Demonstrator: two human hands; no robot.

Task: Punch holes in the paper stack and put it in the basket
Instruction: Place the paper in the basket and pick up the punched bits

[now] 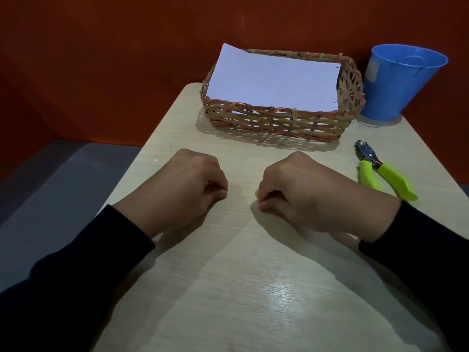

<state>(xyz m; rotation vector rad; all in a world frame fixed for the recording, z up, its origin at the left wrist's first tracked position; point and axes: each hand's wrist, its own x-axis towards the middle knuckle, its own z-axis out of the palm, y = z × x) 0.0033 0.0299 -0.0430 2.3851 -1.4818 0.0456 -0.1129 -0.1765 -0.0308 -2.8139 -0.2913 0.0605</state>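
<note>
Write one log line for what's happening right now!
paper stack: in wicker basket, hole visible | hole punch: on table, untouched | left hand: fist, resting | right hand: fist, resting

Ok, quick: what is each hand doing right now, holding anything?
Left hand: closed in a fist on the table, nothing visible in it.
Right hand: closed in a fist on the table, nothing visible in it.

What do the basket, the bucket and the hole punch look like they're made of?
The woven tan-and-reddish rectangular basket looks like cane or bamboo, matte strips. The blue tapered bucket has a soft sheen: painted metal or plastic, unclear. The hole punch has a shiny metal head; its lime-green handles look like matte plastic or rubber.
</note>
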